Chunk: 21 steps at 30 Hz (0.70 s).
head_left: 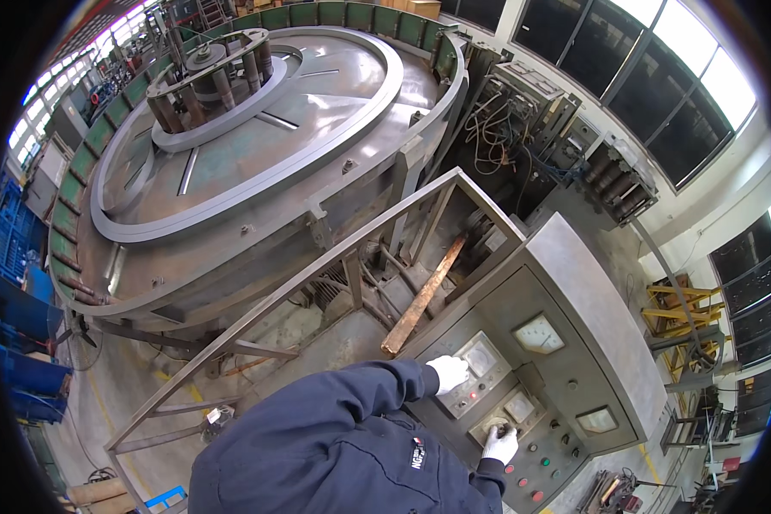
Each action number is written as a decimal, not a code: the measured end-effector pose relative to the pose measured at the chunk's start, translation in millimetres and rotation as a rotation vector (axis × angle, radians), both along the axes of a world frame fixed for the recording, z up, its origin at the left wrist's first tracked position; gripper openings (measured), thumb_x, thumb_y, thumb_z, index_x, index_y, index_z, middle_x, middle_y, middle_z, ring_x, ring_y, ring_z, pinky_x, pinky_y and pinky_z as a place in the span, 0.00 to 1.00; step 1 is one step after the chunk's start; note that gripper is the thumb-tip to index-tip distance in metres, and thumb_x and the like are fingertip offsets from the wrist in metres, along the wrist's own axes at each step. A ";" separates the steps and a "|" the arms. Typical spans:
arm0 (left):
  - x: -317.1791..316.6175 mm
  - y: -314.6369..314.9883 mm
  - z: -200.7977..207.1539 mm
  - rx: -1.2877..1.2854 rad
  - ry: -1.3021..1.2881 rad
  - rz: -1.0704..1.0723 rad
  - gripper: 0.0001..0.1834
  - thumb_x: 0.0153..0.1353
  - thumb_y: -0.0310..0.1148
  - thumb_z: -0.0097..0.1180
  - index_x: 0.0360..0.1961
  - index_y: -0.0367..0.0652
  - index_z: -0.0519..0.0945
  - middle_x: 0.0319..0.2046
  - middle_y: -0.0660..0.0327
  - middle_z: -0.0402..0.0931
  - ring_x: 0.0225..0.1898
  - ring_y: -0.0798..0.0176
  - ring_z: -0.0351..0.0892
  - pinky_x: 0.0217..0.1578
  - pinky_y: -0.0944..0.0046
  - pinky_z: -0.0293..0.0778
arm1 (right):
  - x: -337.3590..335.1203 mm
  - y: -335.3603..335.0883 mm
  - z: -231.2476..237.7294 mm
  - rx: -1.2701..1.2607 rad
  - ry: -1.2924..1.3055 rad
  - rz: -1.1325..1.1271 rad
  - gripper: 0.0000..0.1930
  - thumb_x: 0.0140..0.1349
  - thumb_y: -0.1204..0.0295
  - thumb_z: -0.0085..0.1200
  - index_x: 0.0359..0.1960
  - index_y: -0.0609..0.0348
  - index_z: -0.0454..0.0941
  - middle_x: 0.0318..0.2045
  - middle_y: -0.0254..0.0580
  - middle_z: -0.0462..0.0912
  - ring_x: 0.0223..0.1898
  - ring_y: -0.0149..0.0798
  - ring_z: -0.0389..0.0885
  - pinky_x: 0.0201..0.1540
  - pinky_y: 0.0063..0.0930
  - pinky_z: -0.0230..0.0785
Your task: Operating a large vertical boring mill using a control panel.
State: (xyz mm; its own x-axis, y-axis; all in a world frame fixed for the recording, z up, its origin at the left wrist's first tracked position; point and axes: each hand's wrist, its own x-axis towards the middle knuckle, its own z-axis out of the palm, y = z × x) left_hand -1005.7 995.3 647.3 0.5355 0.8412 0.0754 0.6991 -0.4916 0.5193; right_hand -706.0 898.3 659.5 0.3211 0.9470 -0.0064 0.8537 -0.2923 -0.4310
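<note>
Both my hands wear white gloves and are at the sloping front of a grey control cabinet (587, 283). My left hand (450, 374) is closed against the upper control module (480, 355), which has a square meter; what its fingers hold is hidden. Lower and to the right, my right hand (500, 445) pinches a dark knob (502, 429) on the second module, just below its meter (519, 406). Below and right of this hand sit several red and green push buttons (546, 462). Dark blue sleeves (343, 411) cover my arms.
A large round machine table (317, 128) with raised metal rings stands beyond a metal guard rail (274, 300). A wooden plank (426, 295) leans beside the cabinet. Loose cables (493, 128) hang behind it, and a yellow steel frame (681, 308) stands at the right.
</note>
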 end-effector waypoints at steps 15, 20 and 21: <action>5.1 -9.8 3.6 0.076 0.067 0.129 0.09 0.58 0.33 0.60 0.38 0.41 0.82 0.39 0.49 0.79 0.40 0.45 0.83 0.42 0.49 0.79 | 0.1 1.6 1.2 -0.051 -0.054 0.043 0.21 0.57 0.65 0.70 0.51 0.59 0.83 0.41 0.54 0.88 0.44 0.54 0.88 0.50 0.46 0.79; 11.3 -12.1 4.9 0.098 0.097 0.136 0.08 0.61 0.34 0.58 0.36 0.41 0.82 0.36 0.50 0.80 0.39 0.45 0.83 0.41 0.49 0.79 | 7.9 0.3 -4.2 -0.024 -0.030 0.079 0.21 0.58 0.66 0.68 0.52 0.60 0.83 0.41 0.55 0.88 0.44 0.55 0.87 0.50 0.46 0.78; 11.5 -13.3 6.0 0.085 0.110 0.134 0.08 0.63 0.34 0.57 0.36 0.41 0.82 0.36 0.50 0.80 0.39 0.45 0.83 0.41 0.49 0.79 | 7.5 -1.1 -4.8 -0.031 -0.027 0.082 0.21 0.58 0.66 0.68 0.52 0.60 0.83 0.41 0.55 0.88 0.44 0.55 0.87 0.50 0.46 0.78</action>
